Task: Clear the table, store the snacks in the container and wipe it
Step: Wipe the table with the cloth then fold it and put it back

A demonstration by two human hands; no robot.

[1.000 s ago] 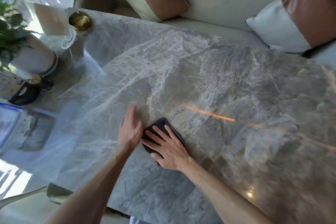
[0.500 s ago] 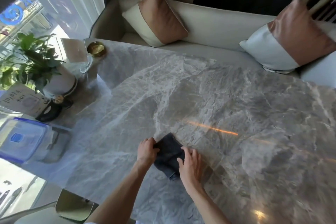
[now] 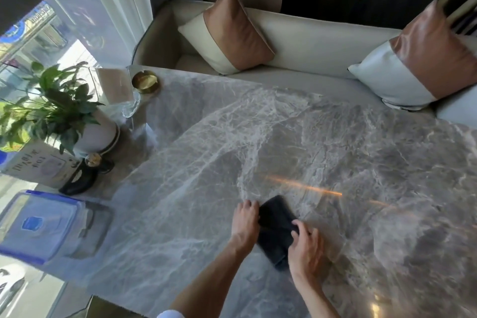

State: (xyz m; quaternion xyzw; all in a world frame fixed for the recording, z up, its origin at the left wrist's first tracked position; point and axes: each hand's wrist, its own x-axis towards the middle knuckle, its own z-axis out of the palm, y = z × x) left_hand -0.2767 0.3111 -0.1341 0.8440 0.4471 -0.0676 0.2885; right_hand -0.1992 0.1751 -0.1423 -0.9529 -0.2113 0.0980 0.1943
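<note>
Two hands meet on a folded dark cloth lying near the front middle of the marble table; left hand, fingers curled on its left edge; right hand, fingers curled over its right edge; lidded, blue-rimmed container at the table's left end.

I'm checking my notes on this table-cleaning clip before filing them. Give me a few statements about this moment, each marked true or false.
1. The left hand and the right hand both hold the dark cloth. True.
2. The blue-lidded container stands open. False: its lid is on.
3. Snacks lie scattered on the marble table. False: none show on it.
4. The brass ashtray sits at the table's far left corner. True.
5. The potted plant stands by the right cushion. False: it stands at the table's left end.
</note>
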